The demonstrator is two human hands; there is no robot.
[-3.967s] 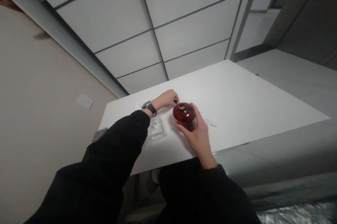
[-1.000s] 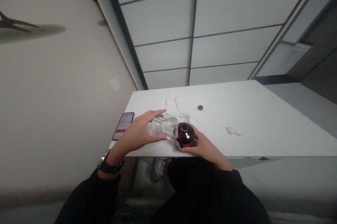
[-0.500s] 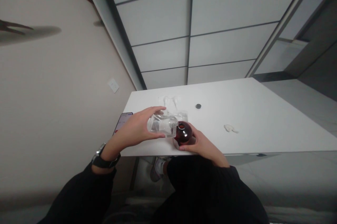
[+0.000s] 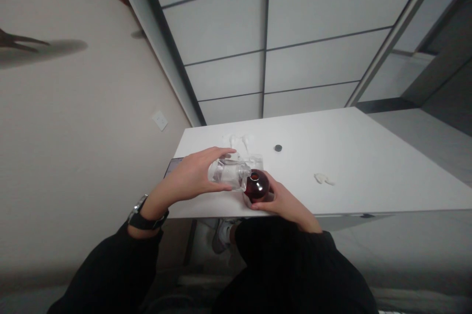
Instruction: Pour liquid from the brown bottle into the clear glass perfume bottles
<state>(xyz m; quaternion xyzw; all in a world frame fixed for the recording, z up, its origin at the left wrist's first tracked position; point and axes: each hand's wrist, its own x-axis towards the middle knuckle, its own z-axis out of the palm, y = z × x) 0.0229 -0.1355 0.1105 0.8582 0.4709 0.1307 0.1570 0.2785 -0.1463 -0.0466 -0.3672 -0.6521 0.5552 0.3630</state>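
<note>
L hand (image 4: 201, 172) clamped, thumb & fingers, on clear bottle (image 4: 228, 175), tipped nearly horiz., neck pointing R at the mouth of dark-red bottle (image 4: 258, 187); contact btwn the two cannot be told. R hand (image 4: 283, 204) clasped round dark-red bottle, approx. upright, at near edge of white table (image 4: 361, 157). Phone (image 4: 172, 165), far L, partly behind L hand; screen txt illegible. Wristwatch (image 4: 142, 213) on L wrist, dial markings too small to read. Farther back: dark round cap (image 4: 278, 148); to R, crumpled white scrap (image 4: 323, 179), material unclear.
</note>
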